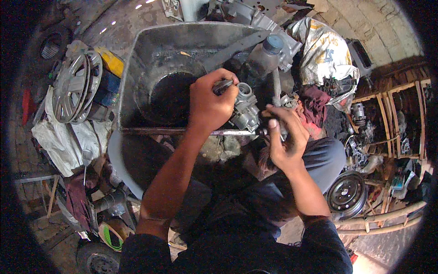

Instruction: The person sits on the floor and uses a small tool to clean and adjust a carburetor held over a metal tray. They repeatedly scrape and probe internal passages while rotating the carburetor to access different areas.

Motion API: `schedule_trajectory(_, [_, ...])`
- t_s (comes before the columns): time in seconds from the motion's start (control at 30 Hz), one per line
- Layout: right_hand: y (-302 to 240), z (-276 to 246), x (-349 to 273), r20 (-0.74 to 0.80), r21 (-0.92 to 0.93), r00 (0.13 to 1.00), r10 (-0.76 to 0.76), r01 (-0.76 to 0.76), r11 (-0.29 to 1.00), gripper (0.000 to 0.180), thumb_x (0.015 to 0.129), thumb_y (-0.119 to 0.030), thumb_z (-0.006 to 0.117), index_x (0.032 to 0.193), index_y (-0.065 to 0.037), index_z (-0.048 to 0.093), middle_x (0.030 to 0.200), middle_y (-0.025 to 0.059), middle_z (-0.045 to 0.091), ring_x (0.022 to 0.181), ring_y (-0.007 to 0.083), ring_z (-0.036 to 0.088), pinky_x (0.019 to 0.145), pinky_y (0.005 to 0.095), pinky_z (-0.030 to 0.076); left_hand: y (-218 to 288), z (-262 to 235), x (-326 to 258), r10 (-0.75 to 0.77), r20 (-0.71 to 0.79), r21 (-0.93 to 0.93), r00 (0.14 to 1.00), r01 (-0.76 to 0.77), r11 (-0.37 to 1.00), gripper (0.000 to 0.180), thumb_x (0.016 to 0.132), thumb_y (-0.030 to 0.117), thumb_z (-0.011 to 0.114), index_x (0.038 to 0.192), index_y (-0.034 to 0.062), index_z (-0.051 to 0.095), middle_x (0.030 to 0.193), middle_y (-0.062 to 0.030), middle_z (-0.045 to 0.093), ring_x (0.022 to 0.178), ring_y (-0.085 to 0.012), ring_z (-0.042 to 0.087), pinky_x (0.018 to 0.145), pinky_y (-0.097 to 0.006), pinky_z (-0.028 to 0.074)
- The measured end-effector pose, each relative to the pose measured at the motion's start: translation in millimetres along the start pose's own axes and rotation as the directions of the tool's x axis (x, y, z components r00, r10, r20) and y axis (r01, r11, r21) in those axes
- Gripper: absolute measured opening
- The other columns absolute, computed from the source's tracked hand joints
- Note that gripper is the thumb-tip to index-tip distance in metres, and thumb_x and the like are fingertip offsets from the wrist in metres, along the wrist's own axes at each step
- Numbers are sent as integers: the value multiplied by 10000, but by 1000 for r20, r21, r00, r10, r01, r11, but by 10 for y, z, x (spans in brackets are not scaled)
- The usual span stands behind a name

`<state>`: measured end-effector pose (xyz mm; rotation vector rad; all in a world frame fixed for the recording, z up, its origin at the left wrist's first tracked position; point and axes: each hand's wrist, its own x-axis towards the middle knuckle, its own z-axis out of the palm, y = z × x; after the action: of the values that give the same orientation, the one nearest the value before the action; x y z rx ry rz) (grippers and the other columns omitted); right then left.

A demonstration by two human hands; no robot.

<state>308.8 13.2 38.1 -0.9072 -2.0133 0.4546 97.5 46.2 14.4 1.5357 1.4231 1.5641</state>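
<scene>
**Both hands on a grey metal part over the tub**

The left hand (211,106) is curled tight round the grey metal part (244,109), gripping it from the left above the near rim of the metal tub (137,68). The right hand (285,137), fingers closed, pinches a thin tool (266,114) against the part's right side. A plastic bottle (262,57) stands just beyond, and a hubcap (75,86) lies far left

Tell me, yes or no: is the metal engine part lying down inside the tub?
No, the left hand holds the metal engine part up above the tub's rim.
</scene>
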Motion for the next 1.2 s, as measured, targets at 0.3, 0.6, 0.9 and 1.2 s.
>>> schedule_trajectory(0.3, [-40, 146, -90, -29, 47, 1000, 7, -6, 999, 889, 731, -60, 897, 1477, 67, 431, 1468, 259, 543, 1322, 353, 589, 1082, 421, 480, 44, -57, 14, -227, 128, -292, 965, 255, 922, 152, 864, -14, 536, 933, -20, 672, 937, -66, 730, 891, -133, 672, 793, -279, 510])
schedule_trajectory(0.6, [-46, 78, -151, -199, 142, 974, 104, -76, 987, 772, 750, -2, 868, 1422, 92, 500, 1401, 259, 603, 1240, 325, 653, 1033, 398, 519, 219, 54, 7, -233, 239, -433, 943, 318, 843, 318, 860, -11, 484, 1139, 2, 637, 1135, -130, 717, 1061, -174, 663, 939, -288, 498])
schedule_trajectory(0.9, [-16, 84, -249, -188, 167, 955, 229, -198, 966, 571, 787, 10, 828, 1310, 85, 610, 1255, 236, 699, 1180, 282, 689, 1003, 367, 532, 168, 69, -25, -287, 276, -285, 917, 363, 887, 243, 946, 92, 557, 1159, 15, 645, 1118, -91, 702, 1090, -183, 637, 962, -306, 478])
schedule_trajectory(1.2, [-100, -19, -215, -112, 414, 894, 433, -354, 838, 605, 832, 63, 793, 1373, 86, 523, 1341, 251, 622, 1272, 298, 602, 1068, 408, 513, 347, -80, -121, 4, 414, -186, 910, 81, 979, 734, 725, 169, 897, 1359, 80, 539, 1293, -102, 626, 1233, -242, 585, 1104, -375, 408])
